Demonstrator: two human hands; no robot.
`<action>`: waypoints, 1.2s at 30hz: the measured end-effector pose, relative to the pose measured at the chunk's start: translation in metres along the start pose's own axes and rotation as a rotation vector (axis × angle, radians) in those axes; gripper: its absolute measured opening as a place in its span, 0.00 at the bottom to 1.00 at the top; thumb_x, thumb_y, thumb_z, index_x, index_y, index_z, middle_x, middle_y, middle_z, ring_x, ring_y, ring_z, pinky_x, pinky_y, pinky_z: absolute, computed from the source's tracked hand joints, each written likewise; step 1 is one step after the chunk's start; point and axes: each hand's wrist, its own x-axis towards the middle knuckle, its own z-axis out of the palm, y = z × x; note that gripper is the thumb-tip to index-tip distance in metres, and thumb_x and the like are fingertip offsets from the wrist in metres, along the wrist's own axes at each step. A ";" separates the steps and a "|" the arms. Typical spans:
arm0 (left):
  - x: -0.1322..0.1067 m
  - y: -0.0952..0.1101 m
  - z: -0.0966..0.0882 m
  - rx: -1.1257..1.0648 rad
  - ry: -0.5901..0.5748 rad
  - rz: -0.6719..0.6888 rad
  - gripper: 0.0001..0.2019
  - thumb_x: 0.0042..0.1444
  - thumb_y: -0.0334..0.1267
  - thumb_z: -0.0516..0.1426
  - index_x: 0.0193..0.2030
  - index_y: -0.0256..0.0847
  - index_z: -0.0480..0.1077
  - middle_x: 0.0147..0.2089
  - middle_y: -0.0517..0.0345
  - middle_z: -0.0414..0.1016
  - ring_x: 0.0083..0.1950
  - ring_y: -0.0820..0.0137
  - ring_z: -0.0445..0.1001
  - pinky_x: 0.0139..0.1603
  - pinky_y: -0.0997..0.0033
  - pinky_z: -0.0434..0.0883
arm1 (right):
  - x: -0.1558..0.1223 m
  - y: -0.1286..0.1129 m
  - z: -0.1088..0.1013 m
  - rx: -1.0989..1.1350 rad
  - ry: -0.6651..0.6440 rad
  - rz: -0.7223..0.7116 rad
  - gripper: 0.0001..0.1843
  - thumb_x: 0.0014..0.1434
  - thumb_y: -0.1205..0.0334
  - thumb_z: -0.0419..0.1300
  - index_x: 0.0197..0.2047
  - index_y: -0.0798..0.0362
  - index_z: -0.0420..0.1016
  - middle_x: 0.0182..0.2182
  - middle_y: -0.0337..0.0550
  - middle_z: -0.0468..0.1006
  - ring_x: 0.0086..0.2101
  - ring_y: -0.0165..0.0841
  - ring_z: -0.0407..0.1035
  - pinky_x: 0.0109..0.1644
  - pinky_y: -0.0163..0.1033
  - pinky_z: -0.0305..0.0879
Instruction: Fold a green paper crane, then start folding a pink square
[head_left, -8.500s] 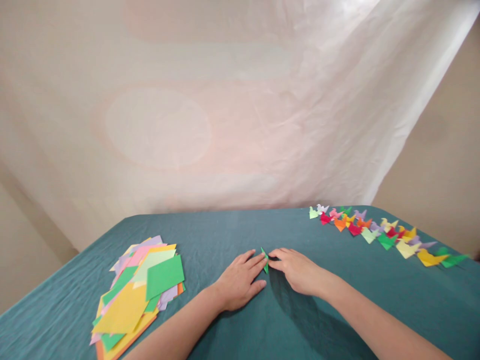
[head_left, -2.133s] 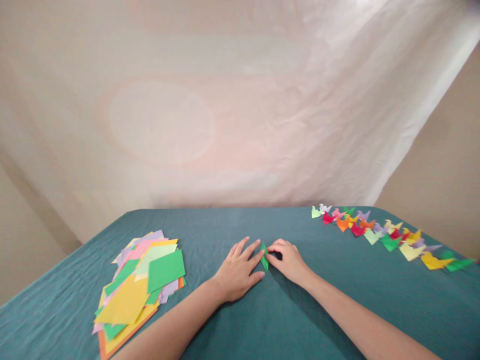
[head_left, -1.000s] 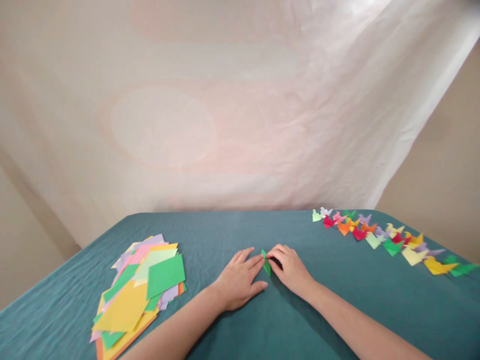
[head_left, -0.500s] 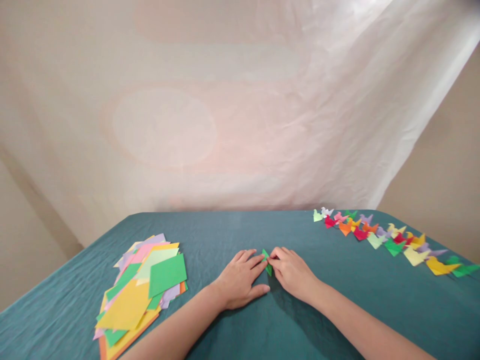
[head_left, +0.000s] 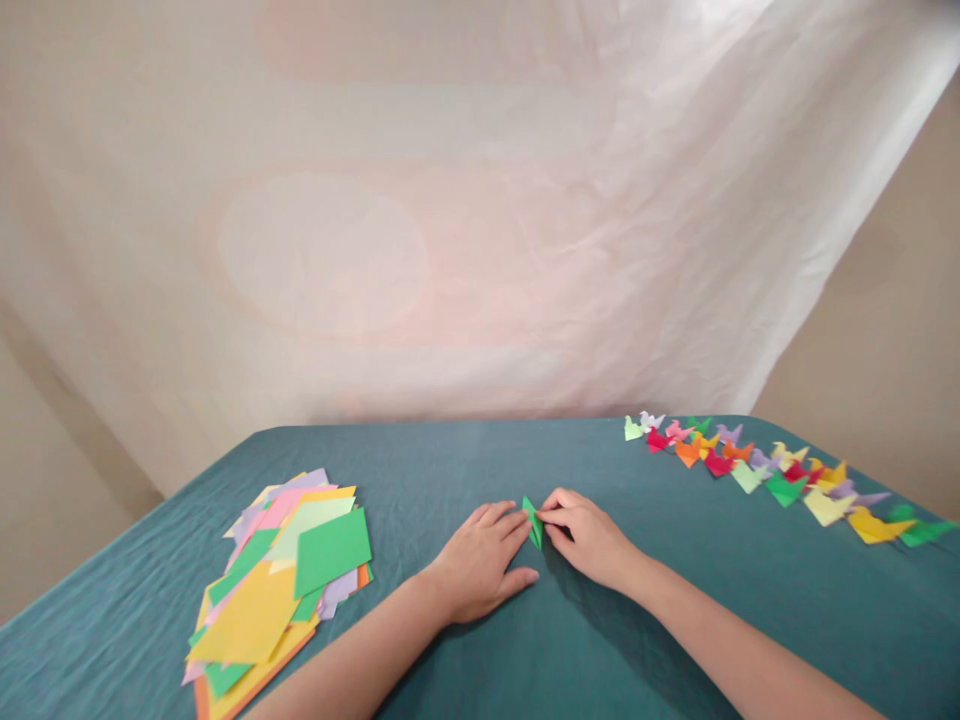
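A small folded piece of green origami paper (head_left: 533,524), narrow and pointed at both ends, lies between my hands on the teal cloth. Flat on the cloth with the thumb spread away, my left hand (head_left: 484,562) touches the paper's left side with its index fingertip. My right hand (head_left: 589,540) pinches the right edge between thumb and index finger, its other fingers curled. Fingertips hide small parts of both side edges.
Loose paper squares (head_left: 251,610) in several colours are heaped at the left, near my left forearm. Rows of folded paper birds (head_left: 786,488) stand along the right side of the teal-covered table (head_left: 420,455). A pale hanging sheet (head_left: 480,250) backs the table.
My right hand's fingers have drawn slightly off the green paper and up, so more of it shows. My left hand has stayed almost still.
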 end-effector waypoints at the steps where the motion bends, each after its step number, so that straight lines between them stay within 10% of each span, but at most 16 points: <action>1: 0.000 0.000 0.000 0.002 0.003 0.000 0.27 0.62 0.54 0.41 0.62 0.40 0.53 0.63 0.52 0.58 0.64 0.60 0.52 0.62 0.59 0.50 | 0.000 0.001 0.001 0.011 0.015 0.005 0.14 0.59 0.69 0.51 0.38 0.50 0.77 0.34 0.41 0.72 0.37 0.32 0.65 0.43 0.37 0.61; 10: 0.001 0.004 0.001 0.013 0.046 -0.017 0.25 0.61 0.51 0.43 0.59 0.38 0.58 0.60 0.50 0.61 0.62 0.61 0.56 0.62 0.60 0.51 | 0.004 -0.010 0.007 -0.027 0.077 0.103 0.10 0.57 0.59 0.55 0.32 0.50 0.76 0.32 0.41 0.72 0.35 0.33 0.66 0.42 0.37 0.61; 36: 0.001 0.002 -0.001 -0.021 0.042 -0.005 0.22 0.61 0.47 0.46 0.57 0.38 0.60 0.57 0.50 0.64 0.60 0.61 0.57 0.61 0.61 0.53 | 0.007 -0.026 0.017 -0.168 0.093 0.148 0.10 0.54 0.69 0.53 0.38 0.52 0.72 0.33 0.46 0.71 0.38 0.36 0.66 0.43 0.37 0.62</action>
